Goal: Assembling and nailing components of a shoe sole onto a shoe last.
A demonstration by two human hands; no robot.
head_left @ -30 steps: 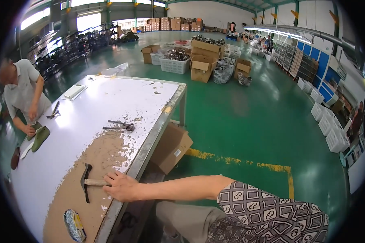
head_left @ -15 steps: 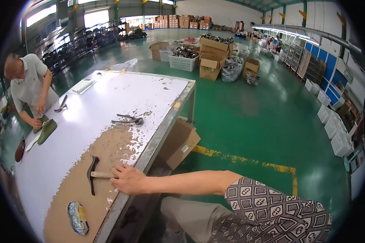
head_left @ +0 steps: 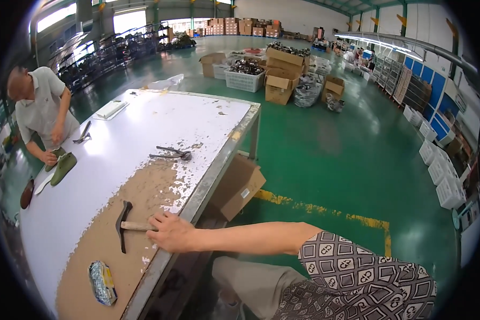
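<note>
Wooden-handled hammer [head_left: 137,226] rests on the bench [head_left: 64,218]; the right hand's [head_left: 173,233] fingers pinch its handle end. Apparent step: gripping. Lifting would require a firm hold. Left fingers: not visible.

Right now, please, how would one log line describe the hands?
right hand: holding hammer | left hand: not in view | hammer: on worn table | also there: silver-yellow packet, pincers

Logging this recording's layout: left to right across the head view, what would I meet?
Brown oval item, nearer green shoe, silver packet, hammer, right hand, tilted cardboard box, white crates at far right.
</note>
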